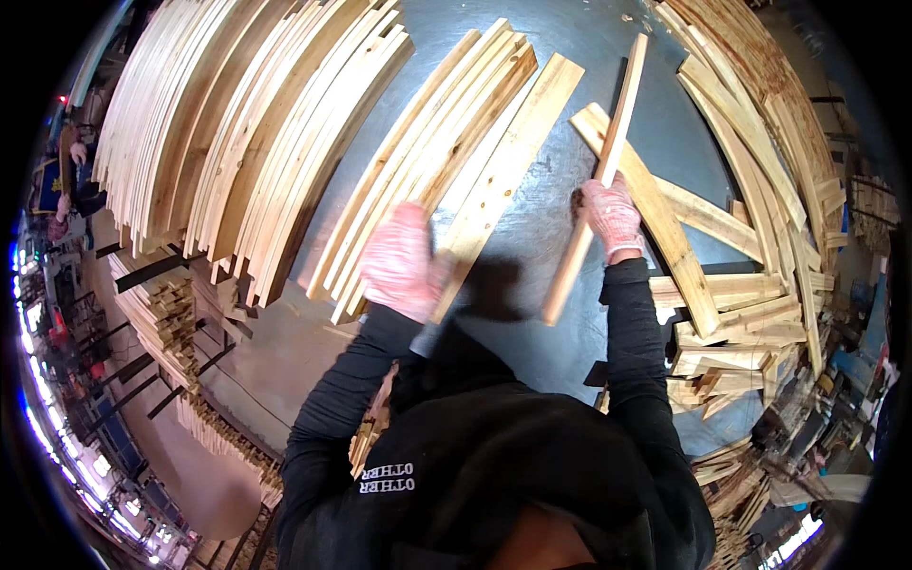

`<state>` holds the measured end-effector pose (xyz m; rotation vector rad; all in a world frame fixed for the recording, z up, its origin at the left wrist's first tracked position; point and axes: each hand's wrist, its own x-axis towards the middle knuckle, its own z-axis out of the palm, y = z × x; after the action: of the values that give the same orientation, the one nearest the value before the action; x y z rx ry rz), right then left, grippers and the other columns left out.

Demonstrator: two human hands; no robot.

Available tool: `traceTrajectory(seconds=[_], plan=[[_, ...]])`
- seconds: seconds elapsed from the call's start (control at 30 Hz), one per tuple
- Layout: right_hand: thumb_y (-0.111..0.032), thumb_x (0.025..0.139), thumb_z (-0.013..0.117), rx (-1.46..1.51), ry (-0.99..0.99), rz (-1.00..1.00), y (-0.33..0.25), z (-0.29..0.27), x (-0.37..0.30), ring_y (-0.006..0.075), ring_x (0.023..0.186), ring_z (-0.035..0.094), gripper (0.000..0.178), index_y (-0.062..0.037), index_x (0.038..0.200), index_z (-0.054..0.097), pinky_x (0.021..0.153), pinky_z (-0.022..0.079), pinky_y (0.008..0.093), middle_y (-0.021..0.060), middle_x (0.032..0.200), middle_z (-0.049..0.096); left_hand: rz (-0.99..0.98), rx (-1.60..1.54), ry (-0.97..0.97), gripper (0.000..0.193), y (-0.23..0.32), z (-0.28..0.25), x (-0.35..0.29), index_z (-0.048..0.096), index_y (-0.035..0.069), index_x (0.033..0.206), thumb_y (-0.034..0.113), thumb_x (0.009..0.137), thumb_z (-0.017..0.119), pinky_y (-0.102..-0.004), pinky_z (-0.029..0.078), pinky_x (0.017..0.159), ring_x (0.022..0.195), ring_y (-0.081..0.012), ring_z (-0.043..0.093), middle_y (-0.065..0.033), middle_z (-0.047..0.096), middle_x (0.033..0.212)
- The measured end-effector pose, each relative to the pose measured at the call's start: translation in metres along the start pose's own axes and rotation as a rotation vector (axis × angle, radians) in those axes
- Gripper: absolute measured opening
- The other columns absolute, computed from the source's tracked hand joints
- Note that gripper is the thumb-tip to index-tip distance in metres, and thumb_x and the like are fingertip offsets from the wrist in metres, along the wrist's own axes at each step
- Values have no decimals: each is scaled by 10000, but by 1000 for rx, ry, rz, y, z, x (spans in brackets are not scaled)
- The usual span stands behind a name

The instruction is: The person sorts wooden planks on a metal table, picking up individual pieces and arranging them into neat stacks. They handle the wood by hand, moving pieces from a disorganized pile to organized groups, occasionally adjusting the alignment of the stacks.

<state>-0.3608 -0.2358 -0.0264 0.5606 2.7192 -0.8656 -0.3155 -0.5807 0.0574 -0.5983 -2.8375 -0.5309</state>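
My right hand [611, 217], in a pink-and-white knit glove, is closed around a narrow wooden strip [622, 119], which slants up and away above the dark table. My left hand [404, 261], gloved alike, lies over the near end of a row of wooden boards [432, 133]. Its fingers are blurred and partly hidden, so its hold cannot be made out. Beside it a wide, flat board [508, 176] with small knots rests at the right of that row; the blurred fingertips are close to its near end.
To the left stands a long stack of boards [256, 123] on edge. At right, loose boards [655, 218] lie crossed, with a heap of short pieces [731, 361] nearer me. The blue-grey tabletop [494, 351] spans between. More lumber [171, 323] sits on racks at lower left.
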Motion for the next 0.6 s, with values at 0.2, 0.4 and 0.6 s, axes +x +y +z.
traceTrajectory(seconds=[0.2,0.4,0.6], plan=[[-200,899,603,870,-53,303,33,-31,14,282,660,652,264,-9,1064,525,620,570,400,150,795,624,-532,-30,-600,896,59,66,27,295,-18,1467,365,771,709,-481,437,989,1192,-343,544,-227,526,1328],[-105,848,597,1089,-4,359,-2,3,-22,240,596,593,219,13,1019,526,536,550,365,117,747,576,-544,-317,-667,816,7,12,21,454,-12,1352,395,714,758,-442,464,984,1145,-383,583,-252,594,1220],[-182,907,625,751,-120,151,-16,40,-42,260,842,650,248,-33,1102,591,716,562,364,147,955,622,-281,511,-96,605,-153,-85,39,603,25,1001,597,822,687,-316,537,600,705,-215,619,-123,626,845]])
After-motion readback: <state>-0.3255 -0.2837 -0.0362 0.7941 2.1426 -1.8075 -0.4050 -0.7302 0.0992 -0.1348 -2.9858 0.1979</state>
